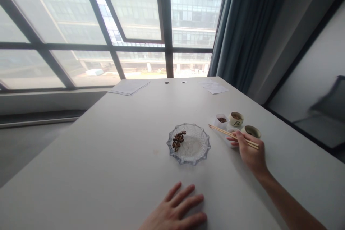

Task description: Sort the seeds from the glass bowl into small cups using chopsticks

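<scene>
My right hand (250, 151) is closed round a pair of wooden chopsticks (225, 131), whose tips point left over the table, between the glass dish and the small cups. What the tips hold, if anything, is too small to tell. Flat on the table, fingers spread, my left hand (179, 208) lies in front of the scalloped clear glass dish (198, 145). Several dark brown pieces, like seeds or dates, form a pile (178, 141) at the dish's left side. Beneath my right hand is a white cup (231, 143), partly hidden.
Beyond my right hand stand a translucent cup (219, 124) of small brown bits, a cream cup (236, 119) with a dark character, and another cream cup (253, 129). Papers lie on the table's far left (129, 87) and far right (214, 87). Windows and a curtain (242, 25) are behind.
</scene>
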### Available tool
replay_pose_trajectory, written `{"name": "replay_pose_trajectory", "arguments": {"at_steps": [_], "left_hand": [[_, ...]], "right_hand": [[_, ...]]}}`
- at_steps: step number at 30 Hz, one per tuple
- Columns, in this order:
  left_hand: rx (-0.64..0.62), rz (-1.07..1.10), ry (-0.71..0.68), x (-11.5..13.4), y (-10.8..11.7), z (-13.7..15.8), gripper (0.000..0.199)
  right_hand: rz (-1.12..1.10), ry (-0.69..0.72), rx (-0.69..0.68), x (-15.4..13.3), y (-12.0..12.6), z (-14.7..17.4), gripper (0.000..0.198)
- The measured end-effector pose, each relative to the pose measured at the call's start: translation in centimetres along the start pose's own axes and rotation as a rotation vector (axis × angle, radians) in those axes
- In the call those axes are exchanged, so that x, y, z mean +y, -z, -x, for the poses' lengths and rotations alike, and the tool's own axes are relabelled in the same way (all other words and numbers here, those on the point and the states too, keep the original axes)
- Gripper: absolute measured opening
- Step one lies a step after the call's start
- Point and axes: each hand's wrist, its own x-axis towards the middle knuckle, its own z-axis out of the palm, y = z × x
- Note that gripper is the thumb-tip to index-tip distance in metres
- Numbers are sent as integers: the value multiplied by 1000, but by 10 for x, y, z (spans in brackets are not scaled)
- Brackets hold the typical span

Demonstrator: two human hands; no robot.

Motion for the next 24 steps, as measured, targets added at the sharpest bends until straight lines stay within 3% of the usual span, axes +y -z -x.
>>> {"name": "replay_pose_trajectory", "arguments": {"at_steps": [11, 24], "left_hand": [[30, -8, 1, 0, 2, 0, 51], [35, -12, 8, 0, 1, -1, 48]], "right_hand": [[80, 49, 151, -7, 1, -4, 72], [61, 95, 276, -11, -3, -9, 75]]}}
